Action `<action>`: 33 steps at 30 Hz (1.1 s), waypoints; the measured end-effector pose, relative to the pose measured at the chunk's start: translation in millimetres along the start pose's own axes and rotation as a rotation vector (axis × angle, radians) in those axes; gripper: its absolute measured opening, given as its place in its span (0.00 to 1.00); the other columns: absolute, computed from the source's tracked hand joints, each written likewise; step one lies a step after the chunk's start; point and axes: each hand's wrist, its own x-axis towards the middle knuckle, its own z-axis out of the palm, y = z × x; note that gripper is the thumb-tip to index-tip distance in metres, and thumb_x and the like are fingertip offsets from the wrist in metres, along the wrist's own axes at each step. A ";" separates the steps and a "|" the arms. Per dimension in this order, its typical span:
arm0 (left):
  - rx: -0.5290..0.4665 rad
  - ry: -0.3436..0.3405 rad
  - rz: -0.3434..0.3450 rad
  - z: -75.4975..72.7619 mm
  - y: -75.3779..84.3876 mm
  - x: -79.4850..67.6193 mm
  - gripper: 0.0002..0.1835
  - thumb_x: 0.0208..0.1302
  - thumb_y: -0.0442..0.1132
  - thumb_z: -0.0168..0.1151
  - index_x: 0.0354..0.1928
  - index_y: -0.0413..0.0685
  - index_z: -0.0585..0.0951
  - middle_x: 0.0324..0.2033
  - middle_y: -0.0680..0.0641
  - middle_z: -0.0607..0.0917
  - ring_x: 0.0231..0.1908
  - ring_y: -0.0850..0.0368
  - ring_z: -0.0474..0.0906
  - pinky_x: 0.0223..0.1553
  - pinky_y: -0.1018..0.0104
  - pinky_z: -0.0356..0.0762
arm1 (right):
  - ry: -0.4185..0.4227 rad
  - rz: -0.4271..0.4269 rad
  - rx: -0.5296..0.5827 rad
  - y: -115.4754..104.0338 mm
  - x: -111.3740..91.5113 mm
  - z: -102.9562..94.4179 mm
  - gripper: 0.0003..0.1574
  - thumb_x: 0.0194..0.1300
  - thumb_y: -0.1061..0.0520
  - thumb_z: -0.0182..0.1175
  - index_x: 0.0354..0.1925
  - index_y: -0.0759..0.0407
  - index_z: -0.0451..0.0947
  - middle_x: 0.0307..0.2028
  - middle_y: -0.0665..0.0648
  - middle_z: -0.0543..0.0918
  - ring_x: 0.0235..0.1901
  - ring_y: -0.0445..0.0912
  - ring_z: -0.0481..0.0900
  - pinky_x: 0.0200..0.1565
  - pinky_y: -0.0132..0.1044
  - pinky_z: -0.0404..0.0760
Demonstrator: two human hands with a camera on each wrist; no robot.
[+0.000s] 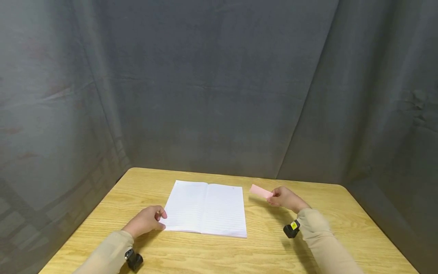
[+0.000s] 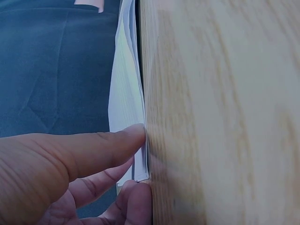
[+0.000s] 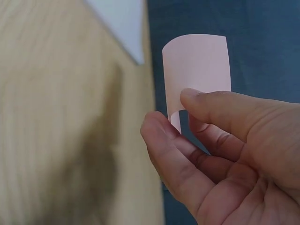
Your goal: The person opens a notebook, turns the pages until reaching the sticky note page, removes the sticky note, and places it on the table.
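An open notebook (image 1: 224, 211) with white ruled pages lies flat on the wooden table. At its lower left corner, my left hand (image 1: 147, 220) holds it, thumb at the near edge and bent fingers round the corner, as the left wrist view shows close up. To the right of the notebook, my right hand (image 1: 284, 198) pinches a pink sticky note (image 3: 197, 65) between thumb and fingers, raised above the table. The strip curves over in the right wrist view and points left toward the notebook's upper right corner. Its lower end is partly hidden by the fingers.
The pale wooden table (image 1: 191, 253) has rounded far corners. Grey cloth (image 1: 212, 95) hangs behind it and along both sides. A small black camera (image 1: 291, 229) is strapped to the right wrist, another camera (image 1: 134, 260) to the left.
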 end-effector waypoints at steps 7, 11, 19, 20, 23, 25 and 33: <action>-0.003 0.006 -0.001 1.5 0.0 0.1 0.14 0.47 0.27 0.73 0.33 0.45 0.77 0.26 0.48 0.70 0.28 0.54 0.66 0.31 0.63 0.64 | -0.035 0.048 0.014 13.5 2.8 14.2 0.08 0.65 0.69 0.57 0.36 0.78 0.72 0.38 0.69 0.80 0.40 0.53 0.84 0.45 0.44 0.83; -0.011 0.006 -0.004 1.0 2.4 -1.7 0.14 0.47 0.27 0.72 0.34 0.44 0.77 0.26 0.47 0.70 0.28 0.54 0.66 0.31 0.63 0.64 | -0.036 0.077 0.004 14.6 5.3 18.9 0.07 0.65 0.69 0.57 0.36 0.77 0.74 0.35 0.67 0.81 0.36 0.48 0.84 0.42 0.40 0.84; -0.017 0.006 -0.009 -0.4 3.8 -3.4 0.14 0.47 0.28 0.73 0.34 0.44 0.77 0.25 0.48 0.70 0.28 0.55 0.66 0.30 0.64 0.64 | -0.075 0.076 -0.021 11.0 7.6 18.8 0.09 0.65 0.68 0.58 0.39 0.78 0.76 0.33 0.63 0.82 0.32 0.42 0.81 0.38 0.36 0.84; -0.018 0.004 -0.005 -0.4 3.6 -3.5 0.14 0.47 0.27 0.72 0.34 0.44 0.77 0.25 0.48 0.70 0.27 0.55 0.66 0.30 0.64 0.64 | -0.080 0.077 -0.024 10.7 7.5 18.7 0.09 0.65 0.68 0.58 0.38 0.78 0.76 0.33 0.62 0.82 0.31 0.41 0.81 0.38 0.36 0.84; -0.025 0.004 -0.005 -0.5 3.5 -3.8 0.14 0.47 0.27 0.72 0.34 0.44 0.77 0.25 0.48 0.70 0.27 0.54 0.66 0.30 0.64 0.64 | -0.091 0.081 -0.028 9.2 7.0 18.0 0.08 0.65 0.68 0.58 0.38 0.76 0.75 0.32 0.61 0.83 0.31 0.41 0.80 0.38 0.36 0.84; -0.024 0.005 -0.007 -0.4 3.2 -3.5 0.14 0.47 0.27 0.72 0.34 0.44 0.77 0.25 0.48 0.70 0.28 0.55 0.66 0.30 0.64 0.64 | -0.096 0.084 -0.032 8.2 6.9 17.7 0.07 0.65 0.68 0.58 0.37 0.76 0.75 0.33 0.61 0.83 0.31 0.41 0.79 0.39 0.37 0.84; -0.018 0.014 -0.004 -0.3 2.6 -3.0 0.14 0.47 0.27 0.72 0.34 0.44 0.77 0.25 0.47 0.70 0.27 0.54 0.66 0.30 0.63 0.63 | -0.113 0.097 -0.037 4.8 6.5 16.4 0.07 0.63 0.67 0.60 0.37 0.73 0.74 0.33 0.59 0.83 0.30 0.41 0.78 0.38 0.37 0.83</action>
